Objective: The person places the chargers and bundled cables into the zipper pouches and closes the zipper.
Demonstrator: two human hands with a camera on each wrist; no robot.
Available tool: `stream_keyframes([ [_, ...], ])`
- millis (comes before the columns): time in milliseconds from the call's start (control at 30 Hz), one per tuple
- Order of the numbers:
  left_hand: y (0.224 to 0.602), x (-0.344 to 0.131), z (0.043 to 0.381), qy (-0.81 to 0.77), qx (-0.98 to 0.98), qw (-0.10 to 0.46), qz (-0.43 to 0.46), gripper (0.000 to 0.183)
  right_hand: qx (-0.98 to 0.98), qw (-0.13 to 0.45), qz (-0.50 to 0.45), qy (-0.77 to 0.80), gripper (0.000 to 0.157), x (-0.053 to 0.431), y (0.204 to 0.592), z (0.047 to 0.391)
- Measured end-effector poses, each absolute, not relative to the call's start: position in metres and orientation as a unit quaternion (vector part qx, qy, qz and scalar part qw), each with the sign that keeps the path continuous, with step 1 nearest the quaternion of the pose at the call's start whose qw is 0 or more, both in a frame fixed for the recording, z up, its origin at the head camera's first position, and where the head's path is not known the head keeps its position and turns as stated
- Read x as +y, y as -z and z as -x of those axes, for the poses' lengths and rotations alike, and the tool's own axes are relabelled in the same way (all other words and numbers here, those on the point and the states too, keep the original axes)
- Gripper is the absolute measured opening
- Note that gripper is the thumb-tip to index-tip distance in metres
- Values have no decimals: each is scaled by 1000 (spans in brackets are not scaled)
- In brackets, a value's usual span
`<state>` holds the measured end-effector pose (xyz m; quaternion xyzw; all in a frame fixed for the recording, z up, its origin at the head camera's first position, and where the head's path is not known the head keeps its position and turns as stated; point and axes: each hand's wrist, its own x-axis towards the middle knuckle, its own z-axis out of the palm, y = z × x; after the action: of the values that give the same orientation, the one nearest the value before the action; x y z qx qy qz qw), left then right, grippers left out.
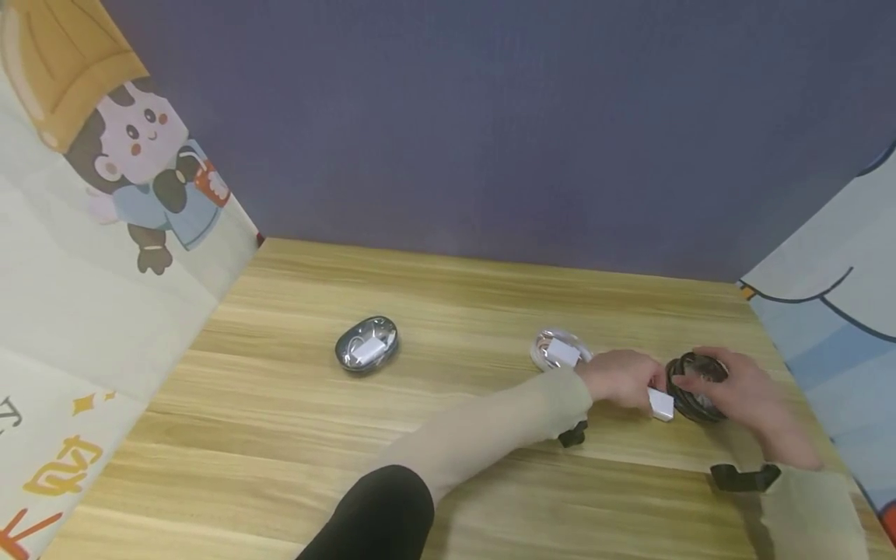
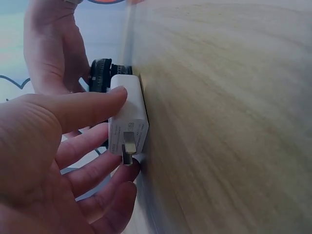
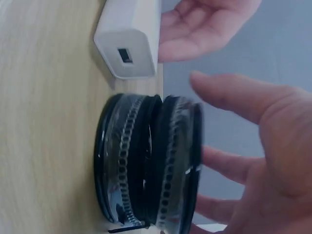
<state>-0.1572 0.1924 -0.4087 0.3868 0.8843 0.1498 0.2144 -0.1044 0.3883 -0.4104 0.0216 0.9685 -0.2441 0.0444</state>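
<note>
In the head view my left hand (image 1: 623, 378) pinches a white charger plug (image 1: 661, 404) just left of a round black zip case (image 1: 700, 385). The left wrist view has my thumb (image 2: 117, 97) on the plug (image 2: 119, 105), its metal prongs facing the camera. My right hand (image 1: 745, 393) has its fingers curled over the case at the right of the table. In the right wrist view the case (image 3: 161, 165) shows zipper teeth on both halves, slightly parted. Its clear panel shows little inside. My right thumb stands apart from the case there; the fingertips are partly hidden behind it.
Another black clear-lidded case (image 1: 366, 344) holds a white plug and cable at the left. A pale round case (image 1: 560, 350) with a white plug lies beyond my left wrist. The wood-grain table (image 1: 420, 295) meets a blue-grey back panel (image 1: 490, 140) and printed side panels.
</note>
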Motion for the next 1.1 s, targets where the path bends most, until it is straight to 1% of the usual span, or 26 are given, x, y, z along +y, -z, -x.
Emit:
stream_keyframes([
  [233, 409, 193, 153, -137, 888, 216, -382, 34, 966, 66, -20, 248, 80, 387, 412, 104],
  [367, 409, 192, 154, -135, 890, 213, -379, 31, 955, 76, -15, 288, 82, 390, 414, 105],
  [600, 410, 190, 159, -138, 889, 206, -385, 27, 926, 98, -11, 364, 75, 400, 413, 103],
  [767, 410, 188, 163, -143, 887, 195, -392, 27, 915, 127, -15, 383, 79, 407, 408, 100],
  [1100, 404, 187, 168, -166, 880, 201, -397, 31, 912, 99, 6, 398, 67, 419, 412, 95],
])
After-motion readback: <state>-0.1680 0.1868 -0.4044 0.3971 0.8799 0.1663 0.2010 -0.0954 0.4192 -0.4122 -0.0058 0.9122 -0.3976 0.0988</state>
